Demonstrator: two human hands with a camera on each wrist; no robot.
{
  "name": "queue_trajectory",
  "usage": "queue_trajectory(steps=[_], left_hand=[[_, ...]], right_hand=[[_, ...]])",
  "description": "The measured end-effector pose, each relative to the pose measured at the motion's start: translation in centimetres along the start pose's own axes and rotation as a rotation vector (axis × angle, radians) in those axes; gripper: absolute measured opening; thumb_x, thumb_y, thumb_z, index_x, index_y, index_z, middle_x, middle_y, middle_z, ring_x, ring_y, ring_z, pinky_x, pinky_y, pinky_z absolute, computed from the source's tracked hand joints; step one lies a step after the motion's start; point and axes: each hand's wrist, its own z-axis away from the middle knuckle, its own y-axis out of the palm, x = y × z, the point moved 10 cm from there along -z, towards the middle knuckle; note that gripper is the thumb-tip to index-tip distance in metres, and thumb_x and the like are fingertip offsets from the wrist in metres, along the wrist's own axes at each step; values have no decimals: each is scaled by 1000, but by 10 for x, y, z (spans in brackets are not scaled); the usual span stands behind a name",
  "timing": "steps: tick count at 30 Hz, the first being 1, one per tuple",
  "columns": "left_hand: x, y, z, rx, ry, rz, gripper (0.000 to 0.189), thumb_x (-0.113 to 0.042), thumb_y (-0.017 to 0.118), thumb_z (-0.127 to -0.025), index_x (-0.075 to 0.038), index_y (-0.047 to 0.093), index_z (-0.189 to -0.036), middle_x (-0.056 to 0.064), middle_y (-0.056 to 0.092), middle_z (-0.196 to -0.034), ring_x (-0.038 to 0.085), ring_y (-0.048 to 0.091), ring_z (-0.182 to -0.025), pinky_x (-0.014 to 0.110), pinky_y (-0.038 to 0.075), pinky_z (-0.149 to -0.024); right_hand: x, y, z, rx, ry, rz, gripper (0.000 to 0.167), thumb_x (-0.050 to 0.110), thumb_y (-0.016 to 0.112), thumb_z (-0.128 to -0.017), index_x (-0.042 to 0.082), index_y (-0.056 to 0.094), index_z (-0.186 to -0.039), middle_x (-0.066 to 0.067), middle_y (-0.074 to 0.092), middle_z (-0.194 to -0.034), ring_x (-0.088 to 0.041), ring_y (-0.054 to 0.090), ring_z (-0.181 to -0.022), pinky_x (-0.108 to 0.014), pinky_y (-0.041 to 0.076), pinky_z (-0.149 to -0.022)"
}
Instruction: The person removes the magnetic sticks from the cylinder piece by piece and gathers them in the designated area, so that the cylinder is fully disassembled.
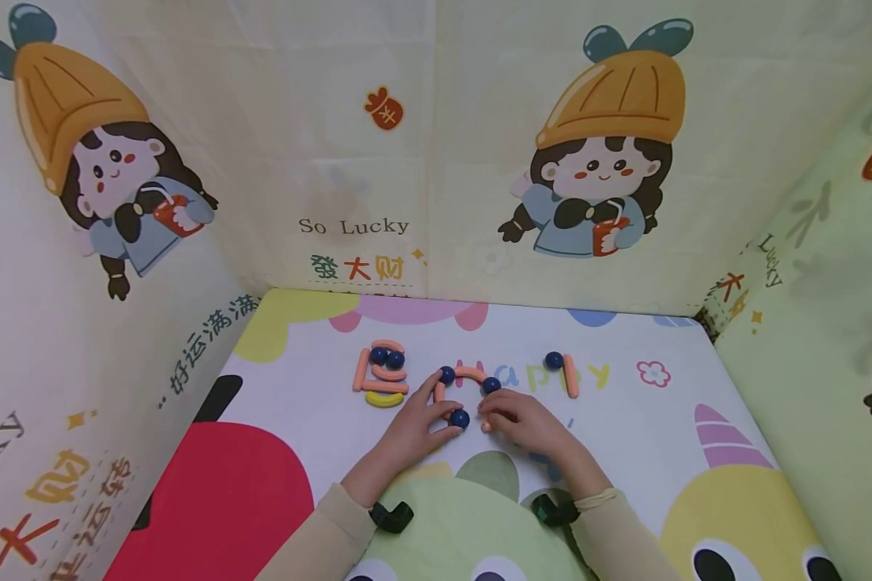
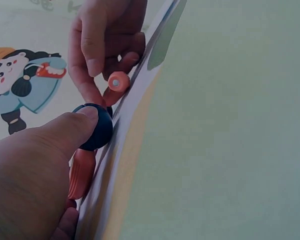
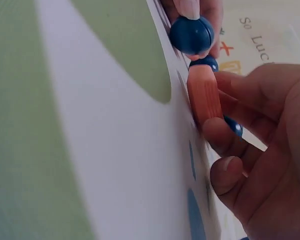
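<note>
On the tabletop, salmon-orange magnetic rods and dark blue balls form a partial loop between the two hands. My left hand point(image 1: 420, 421) holds its left side. The thumb presses the lower blue ball point(image 2: 101, 131), and the index fingertip reaches the upper left ball point(image 1: 446, 375). A straight rod point(image 1: 439, 393) runs between those balls. From the upper left ball a curved rod point(image 1: 471, 373) leads to another blue ball point(image 1: 491, 386) beside the right fingers. My right hand point(image 1: 529, 421) pinches a rod point(image 3: 205, 92) whose silvery end dot shows in the left wrist view. The right fingers partly cover that rod.
Left of the hands lies a joined figure of rods point(image 1: 361, 369) and blue balls, with a yellow curved rod point(image 1: 383, 399) below it. To the right, a ball point(image 1: 554, 361) touches a straight rod point(image 1: 570, 377). Printed cloth walls point(image 1: 465, 161) enclose the table's back and sides.
</note>
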Motion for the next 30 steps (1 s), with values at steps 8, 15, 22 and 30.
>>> queue_trajectory(steps=[8,15,22,30], left_hand=[[1,0,0,13,-19,16,39,-54,65,-91,-38,64,-127,-6,11,-167,27,25,-151,51,36,-115],[0,-3,0,2,-15,23,38,-53,65,-91,-38,65,-126,-4,11,-167,28,28,-150,50,37,-114],[1,-1,0,17,-18,16,39,-54,65,-91,-38,64,-127,-5,10,-167,28,26,-150,52,37,-114],[2,1,0,30,-27,4,40,-56,63,-91,-40,63,-127,-8,8,-167,26,25,-151,50,37,-114]], right_hand=[[-7,-19,3,-75,-6,6,24,11,58,-98,22,72,-116,12,65,-123,-15,60,-117,-40,50,-97],[-15,-28,-4,-82,-22,17,28,6,58,-98,22,72,-116,8,58,-130,-19,55,-122,-44,49,-100],[-8,-22,-14,11,-92,85,35,2,55,-98,24,70,-122,1,48,-146,-29,53,-130,-47,48,-102],[-7,-11,-18,114,-151,172,34,3,58,-97,24,71,-121,-5,44,-150,-26,53,-130,-43,49,-102]])
